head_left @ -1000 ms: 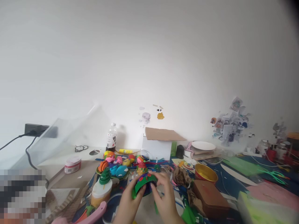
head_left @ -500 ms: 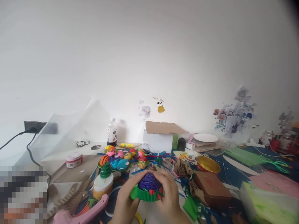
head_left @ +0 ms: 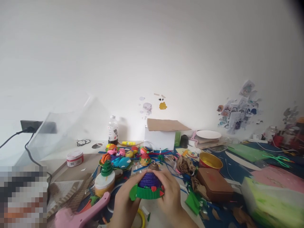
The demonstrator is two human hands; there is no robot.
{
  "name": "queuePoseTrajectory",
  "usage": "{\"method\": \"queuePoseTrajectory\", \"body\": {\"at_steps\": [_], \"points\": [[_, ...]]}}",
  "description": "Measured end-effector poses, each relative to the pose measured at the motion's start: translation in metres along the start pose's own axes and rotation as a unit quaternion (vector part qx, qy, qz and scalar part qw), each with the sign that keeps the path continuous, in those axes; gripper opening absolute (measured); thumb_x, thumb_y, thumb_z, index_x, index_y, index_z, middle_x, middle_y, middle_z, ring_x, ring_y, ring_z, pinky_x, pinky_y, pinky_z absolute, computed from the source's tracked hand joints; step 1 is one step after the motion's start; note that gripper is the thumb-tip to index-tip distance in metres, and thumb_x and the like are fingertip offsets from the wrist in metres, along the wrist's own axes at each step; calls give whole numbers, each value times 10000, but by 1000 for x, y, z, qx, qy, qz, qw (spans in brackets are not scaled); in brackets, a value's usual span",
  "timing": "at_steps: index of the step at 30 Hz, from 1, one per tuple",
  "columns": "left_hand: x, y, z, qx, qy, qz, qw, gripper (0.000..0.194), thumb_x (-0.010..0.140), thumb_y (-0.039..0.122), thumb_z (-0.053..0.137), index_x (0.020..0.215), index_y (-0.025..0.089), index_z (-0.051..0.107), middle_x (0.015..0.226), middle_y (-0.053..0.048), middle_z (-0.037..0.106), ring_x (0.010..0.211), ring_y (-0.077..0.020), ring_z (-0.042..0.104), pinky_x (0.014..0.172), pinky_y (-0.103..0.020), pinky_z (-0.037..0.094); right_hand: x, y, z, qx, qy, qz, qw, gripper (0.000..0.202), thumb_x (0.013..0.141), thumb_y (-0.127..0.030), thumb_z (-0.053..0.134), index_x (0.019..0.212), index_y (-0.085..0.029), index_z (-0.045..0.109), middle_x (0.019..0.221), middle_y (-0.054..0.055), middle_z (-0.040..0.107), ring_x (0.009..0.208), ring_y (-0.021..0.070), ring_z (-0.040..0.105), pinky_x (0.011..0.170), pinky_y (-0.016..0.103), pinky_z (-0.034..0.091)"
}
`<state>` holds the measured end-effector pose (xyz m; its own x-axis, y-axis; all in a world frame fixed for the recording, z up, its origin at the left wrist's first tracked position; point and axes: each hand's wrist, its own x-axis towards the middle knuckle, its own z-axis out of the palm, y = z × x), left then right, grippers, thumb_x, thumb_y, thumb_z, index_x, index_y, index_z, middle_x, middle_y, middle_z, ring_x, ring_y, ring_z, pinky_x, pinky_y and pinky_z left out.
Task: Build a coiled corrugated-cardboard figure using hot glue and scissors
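Between both hands, above the work surface, is a small hat-shaped craft of corrugated paper, with a purple ridged dome, a green band, red bits on the band and a brown tip. My left hand is closed around its left side, beside a green flap. On the right side, my right hand grips the dome and band, thumb and fingers curled in. The underside of the craft is hidden. Just beyond it stands a small orange and green paper figure.
Left lie a lidded tub with a green coil, a pink tool handle and a tray of coloured paper pieces. A white box stands behind. At right are a gold tin, a brown box and green scissors.
The view has shifted slightly, so the background sits a little higher. Both hands keep hold of the paper hat, which shows a bit more of its green flap on the left.
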<state>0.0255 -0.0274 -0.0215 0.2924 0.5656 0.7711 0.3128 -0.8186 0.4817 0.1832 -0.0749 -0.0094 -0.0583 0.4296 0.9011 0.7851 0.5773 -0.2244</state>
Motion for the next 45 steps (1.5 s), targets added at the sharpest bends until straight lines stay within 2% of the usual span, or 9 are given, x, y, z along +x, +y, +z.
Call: {"method": "queuePoseTrajectory", "body": {"at_steps": [11, 15, 18, 23, 27, 33, 39, 42, 45], "points": [[4, 3, 7, -35, 28, -48, 998, 374, 791, 285, 570, 1155, 198, 589, 1132, -91, 663, 1017, -243, 630, 889, -344, 507, -2, 6, 12, -27, 14, 93, 995, 464, 676, -47, 440, 1084, -233, 558, 953, 56, 673, 852, 225, 646, 708, 331, 538], [6, 9, 2, -51, 27, -55, 997, 393, 784, 326, 589, 1154, 195, 593, 1169, -101, 640, 1063, -252, 600, 927, -357, 477, -3, 13, 12, -53, 20, 87, 995, 515, 663, -26, 421, 1121, -229, 540, 981, 67, 657, 893, 235, 629, 722, 345, 531], [9, 12, 0, -103, 19, -110, 988, 375, 826, 375, 514, 1134, 189, 621, 1186, -99, 631, 1117, -263, 562, 970, -397, 436, -2, 15, 7, -72, 8, 86, 994, 600, 607, 6, 394, 1140, -227, 542, 978, 79, 629, 901, 244, 605, 714, 362, 525], [20, 11, 8, -302, -17, -273, 913, 484, 747, 543, 552, 994, 154, 699, 1051, -98, 700, 1023, -306, 616, 847, -443, 522, 3, 14, 4, -43, 10, 58, 997, 621, 642, 5, 389, 1199, -252, 486, 1121, 67, 579, 1044, 251, 521, 844, 437, 471], [24, 8, 13, -362, 25, -322, 874, 502, 637, 570, 650, 908, 153, 720, 976, -81, 725, 947, -315, 650, 771, -430, 561, 0, 18, 13, -11, 60, 136, 989, 575, 699, -35, 435, 1241, -227, 418, 1200, 110, 512, 1138, 258, 469, 907, 446, 439], [23, 4, 10, -320, 59, -348, 879, 482, 649, 534, 648, 919, 140, 712, 987, -72, 724, 1003, -310, 627, 759, -368, 569, -2, 23, 22, 121, 16, 279, 952, 399, 749, -120, 526, 1130, -236, 523, 1113, 73, 614, 1054, 221, 577, 864, 335, 499], [22, -1, 8, -289, 56, -336, 895, 440, 710, 520, 598, 914, 149, 714, 990, -71, 722, 1036, -304, 609, 821, -375, 539, 6, 15, 20, 229, -13, 305, 924, 350, 734, -148, 564, 1076, -224, 584, 1104, 73, 644, 992, 224, 622, 750, 285, 542], [22, 1, 10, -322, 42, -355, 876, 489, 691, 554, 600, 904, 127, 706, 977, -102, 720, 991, -309, 632, 771, -381, 560, 6, 25, 17, 242, 14, 350, 905, 179, 733, -224, 585, 903, -198, 633, 837, 52, 700, 759, 218, 664, 629, 289, 541], [23, 4, 12, -365, 40, -371, 853, 559, 676, 595, 588, 912, 98, 686, 964, -139, 712, 903, -299, 666, 710, -384, 574, 3, 50, 10, 205, 82, 424, 878, 151, 748, -339, 577, 703, -195, 577, 484, -21, 590, 463, 174, 580, 456, 261, 467]]}}
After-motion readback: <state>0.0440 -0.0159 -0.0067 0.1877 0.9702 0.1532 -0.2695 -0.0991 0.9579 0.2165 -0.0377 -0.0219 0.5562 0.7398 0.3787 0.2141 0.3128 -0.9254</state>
